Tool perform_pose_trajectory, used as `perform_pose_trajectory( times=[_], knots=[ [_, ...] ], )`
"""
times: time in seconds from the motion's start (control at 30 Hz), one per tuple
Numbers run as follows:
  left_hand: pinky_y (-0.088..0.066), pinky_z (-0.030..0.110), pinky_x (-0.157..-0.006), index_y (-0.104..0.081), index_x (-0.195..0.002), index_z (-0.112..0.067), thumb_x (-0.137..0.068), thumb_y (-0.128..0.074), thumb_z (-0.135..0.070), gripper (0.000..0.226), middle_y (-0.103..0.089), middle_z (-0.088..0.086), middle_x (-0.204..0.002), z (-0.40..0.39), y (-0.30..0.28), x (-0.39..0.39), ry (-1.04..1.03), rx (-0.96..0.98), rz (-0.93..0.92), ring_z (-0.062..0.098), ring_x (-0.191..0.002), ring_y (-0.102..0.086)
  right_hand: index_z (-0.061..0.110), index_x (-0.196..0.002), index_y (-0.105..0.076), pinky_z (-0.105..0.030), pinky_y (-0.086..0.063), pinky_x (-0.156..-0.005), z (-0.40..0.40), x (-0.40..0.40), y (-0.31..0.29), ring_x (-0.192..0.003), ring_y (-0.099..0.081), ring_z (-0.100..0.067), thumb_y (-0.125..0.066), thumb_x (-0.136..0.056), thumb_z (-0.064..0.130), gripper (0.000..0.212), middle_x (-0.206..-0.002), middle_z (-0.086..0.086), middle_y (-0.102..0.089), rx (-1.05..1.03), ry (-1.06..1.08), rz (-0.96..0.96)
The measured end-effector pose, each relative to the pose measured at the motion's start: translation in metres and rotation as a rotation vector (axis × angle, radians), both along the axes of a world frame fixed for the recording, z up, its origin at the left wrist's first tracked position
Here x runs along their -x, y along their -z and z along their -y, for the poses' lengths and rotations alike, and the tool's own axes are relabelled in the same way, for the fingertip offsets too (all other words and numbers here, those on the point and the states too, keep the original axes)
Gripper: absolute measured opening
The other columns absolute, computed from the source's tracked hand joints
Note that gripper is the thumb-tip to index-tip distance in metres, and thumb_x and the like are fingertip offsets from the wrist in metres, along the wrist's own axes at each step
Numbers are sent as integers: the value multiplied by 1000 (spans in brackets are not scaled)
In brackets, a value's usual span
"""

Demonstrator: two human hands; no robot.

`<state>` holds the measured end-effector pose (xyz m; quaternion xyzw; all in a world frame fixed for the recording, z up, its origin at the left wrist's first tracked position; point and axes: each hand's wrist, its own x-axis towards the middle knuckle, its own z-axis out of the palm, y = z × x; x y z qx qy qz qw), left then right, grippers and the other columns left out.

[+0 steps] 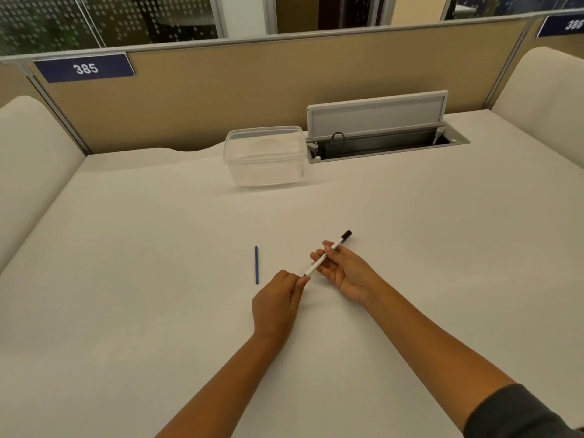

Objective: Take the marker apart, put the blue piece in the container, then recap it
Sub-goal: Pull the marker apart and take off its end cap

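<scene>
A white marker (328, 252) with a black cap at its far end lies slantwise across the fingers of my right hand (343, 268), which holds its barrel palm up. My left hand (278, 300) pinches the marker's near end with closed fingertips; what sits at that end is hidden by them. A thin blue piece (256, 264) lies alone on the white table (158, 248), just left of my left hand and touching neither hand. The clear plastic container (265, 156) stands at the back of the table with a lid resting on it.
An open cable tray with a raised flap (379, 131) sits in the tabletop right of the container. A tan partition (221, 90) closes off the back, and padded cream dividers (28, 165) flank both sides.
</scene>
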<state>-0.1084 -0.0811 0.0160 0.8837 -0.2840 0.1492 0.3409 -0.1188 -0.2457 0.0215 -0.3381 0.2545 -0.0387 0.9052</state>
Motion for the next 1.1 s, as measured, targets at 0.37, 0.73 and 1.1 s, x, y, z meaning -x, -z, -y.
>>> perform_pose_trajectory(
  times=[0.37, 0.73, 1.1],
  knots=[
    [-38, 26, -35, -61, -68, -11, -93, -35, -46, 50, -56, 2, -57, 5, 0, -3, 3, -151, 232, 19, -51, -48, 4, -92, -56, -30, -58, -60, 2, -3, 3, -76, -72, -21, -53, -91, 6, 4, -84, -12, -63, 35, 1, -2],
    [-35, 27, -40, -58, -67, -10, -92, -40, -47, 48, -54, 2, -53, 1, -5, 0, 12, -85, 104, 20, -49, -47, 4, -102, -51, -34, -60, -64, 7, -5, 0, -75, -72, -23, -46, -94, 4, 10, -88, -14, -60, 9, 28, 7],
    [-44, 33, -59, -65, -71, -13, -73, -77, -21, 14, -61, 1, -67, 5, 0, -3, -14, -225, 180, 23, -62, -56, 5, -100, -52, -30, -59, -59, 5, -5, 1, -72, -72, -21, -45, -94, 3, 9, -87, -13, -60, 58, 5, 11]
  ],
)
